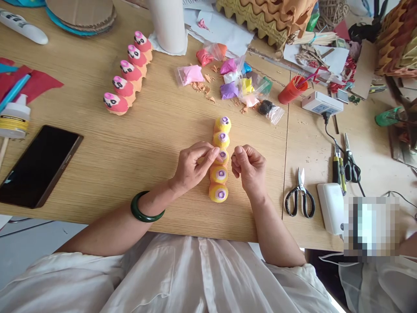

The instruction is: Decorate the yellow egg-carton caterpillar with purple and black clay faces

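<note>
A strip of yellow egg-carton cups [219,194] lies on the table between my hands. The cups carry white patches with small purple rings, and the farthest one also has a small black dot. My left hand [197,164], a dark green bangle on its wrist, overlaps the strip's left edge near the middle cup, thumb and fingers pinched. Just right of the strip, my right hand [250,168] is also closed in a pinch. What sits between the fingertips of either hand is too small to make out.
Red-and-white decorated cups [125,88] stand at the left back. Bags of coloured clay [230,90] lie beyond the strip. Small pruning scissors [300,195] and a white power bank [331,208] are on the right, a phone [39,165] on the left. A person sits at far right.
</note>
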{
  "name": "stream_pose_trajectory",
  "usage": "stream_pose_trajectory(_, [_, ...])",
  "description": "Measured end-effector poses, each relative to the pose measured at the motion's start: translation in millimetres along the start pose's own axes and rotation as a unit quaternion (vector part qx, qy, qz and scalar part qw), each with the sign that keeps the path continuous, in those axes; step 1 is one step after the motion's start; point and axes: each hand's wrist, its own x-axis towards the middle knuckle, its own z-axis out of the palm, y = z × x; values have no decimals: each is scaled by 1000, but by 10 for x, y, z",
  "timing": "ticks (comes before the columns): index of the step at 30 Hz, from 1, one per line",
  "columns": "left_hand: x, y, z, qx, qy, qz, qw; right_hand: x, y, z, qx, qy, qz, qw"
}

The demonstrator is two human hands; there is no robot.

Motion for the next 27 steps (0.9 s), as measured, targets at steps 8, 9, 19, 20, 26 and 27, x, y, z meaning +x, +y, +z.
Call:
stream_pose_trajectory(8, [9, -10, -2, -2, -1, 27, 1000, -5, 10, -11, 1, -17, 10, 1000])
stream_pose_trajectory(9, [10, -16, 3, 2, -1, 40, 999, -12, 9, -10, -1, -16, 10, 1000])
stream_pose_trajectory(19, [-17, -59, 43, 58, 29, 99, 993, -47, -20, 50, -23, -33, 0, 999])
stream_pose_trajectory(20, [-15, -50, 36, 67, 32, 104, 992, -49, -24, 51, -27, -33, -1, 999])
stream_pose_trajectory(26, [3, -18, 4, 78, 35, 108, 990, -67, -52, 36, -47, -36, 13, 998])
stream_pose_trajectory(27, [2, -21, 3, 74, 38, 105, 991, -67, -55, 33, -44, -37, 16, 998])
